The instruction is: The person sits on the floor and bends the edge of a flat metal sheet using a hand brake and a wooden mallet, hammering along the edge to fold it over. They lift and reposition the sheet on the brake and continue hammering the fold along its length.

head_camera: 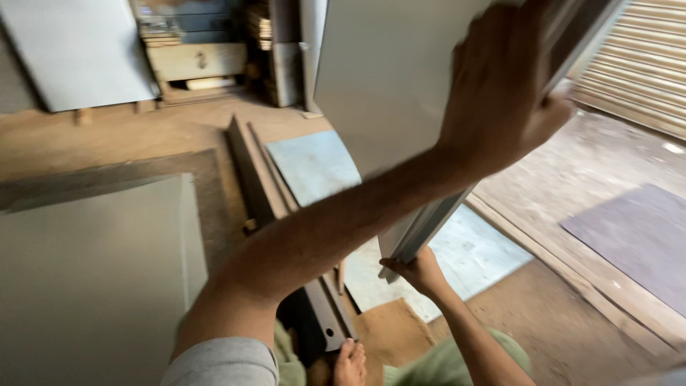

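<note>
Risk: the grey panel (386,78), standing tilted on edge at 12 o'clock, may slip or tip onto my bare foot (350,364) at 6 o'clock, since I grip only its edges. My left hand (500,93) wraps the upper edge, fingers (532,18) curled shut. My right hand (421,271) pinches the lower corner.

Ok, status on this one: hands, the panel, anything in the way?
Left hand gripping upper edge of grey panel. Right hand clamped on its lower corner. Panel lifted, tilted. Metal angle bar and flat sheet on floor below.
</note>
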